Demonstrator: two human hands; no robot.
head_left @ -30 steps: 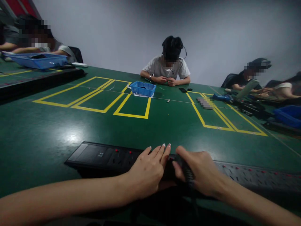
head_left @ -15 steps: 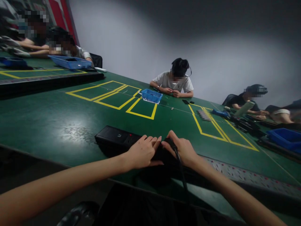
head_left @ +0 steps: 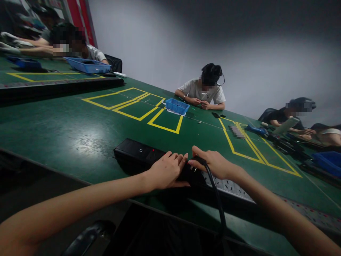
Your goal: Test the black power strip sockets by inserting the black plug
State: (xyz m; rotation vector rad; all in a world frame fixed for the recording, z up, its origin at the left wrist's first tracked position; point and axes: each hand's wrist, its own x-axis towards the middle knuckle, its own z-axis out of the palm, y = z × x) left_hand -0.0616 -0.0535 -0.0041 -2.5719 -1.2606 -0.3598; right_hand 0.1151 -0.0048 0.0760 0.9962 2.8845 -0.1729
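Observation:
A long black power strip (head_left: 132, 146) lies along the near edge of the green table, with a small red light near its left end and sockets to the right. My left hand (head_left: 166, 171) is wrapped over its middle, thumb on the near side and fingers across the top. Just to the right, my right hand (head_left: 214, 163) grips a black power plug (head_left: 198, 160) between thumb and fingers. The plug's metal prongs show above the sockets, apart from them. Its black cord (head_left: 217, 193) curves down past the table edge.
Yellow tape outlines (head_left: 128, 113) mark the green table (head_left: 87, 145). A blue bin (head_left: 177, 106) stands in front of a person (head_left: 213, 89) opposite. More blue bins (head_left: 87, 65) and people are at left and right. A black stand-like device (head_left: 282, 140) sits at right.
My right hand has lifted the plug up and to the right, and its prongs now show. My left hand stays on the power strip. The view has shifted slightly.

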